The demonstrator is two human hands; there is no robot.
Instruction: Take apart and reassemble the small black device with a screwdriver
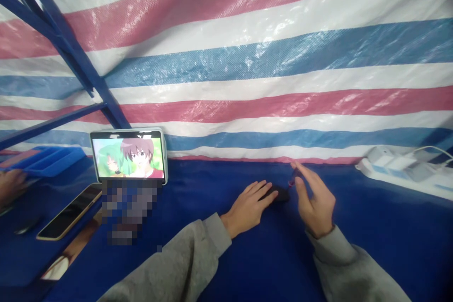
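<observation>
Toward the back of the blue tabletop lies a small, flat black object; its kind is not clear. My left hand is over its left end, palm down, with the thumb and fingers on either side holding it against the table. Just to the right, my right hand is raised on edge, thumb and forefinger brought close together. A thin, dark purplish strip or cord shows at those fingertips, above the black object's right end. Blur hides its exact shape and whether it joins the black object.
A tablet playing a cartoon stands at the left, with a phone lying before it. Farther left are a blue tray and another person's hand. A white power strip with chargers lies right. Striped sheeting hangs behind.
</observation>
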